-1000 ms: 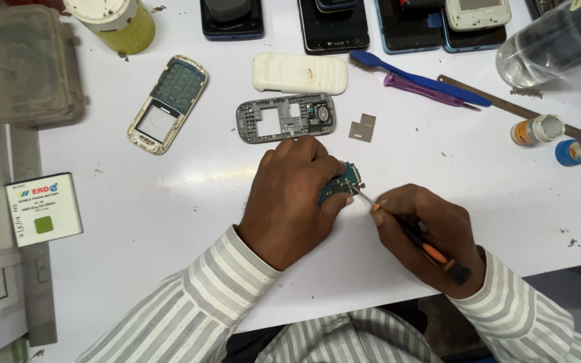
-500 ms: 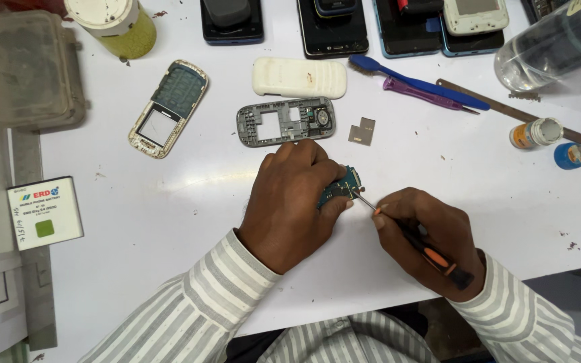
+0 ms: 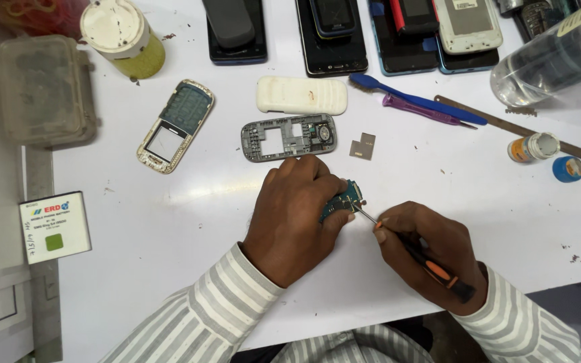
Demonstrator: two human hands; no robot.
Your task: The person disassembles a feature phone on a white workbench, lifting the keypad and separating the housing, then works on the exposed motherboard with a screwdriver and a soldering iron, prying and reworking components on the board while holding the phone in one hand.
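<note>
Near the bench's front edge, the left hand [image 3: 297, 218] pinned a small green circuit board [image 3: 341, 200]; the right hand's [image 3: 432, 252] grip held an orange-and-black screwdriver [image 3: 408, 249], tip on the board. Judged: unscrewing, needing steady turning.

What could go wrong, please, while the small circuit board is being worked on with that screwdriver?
The screwdriver tip rests on the circuit board, pinched only by the left hand; a slip could scratch it or jab the fingers. The small metal shield lies loose nearby on the white table and might be knocked away.
</note>
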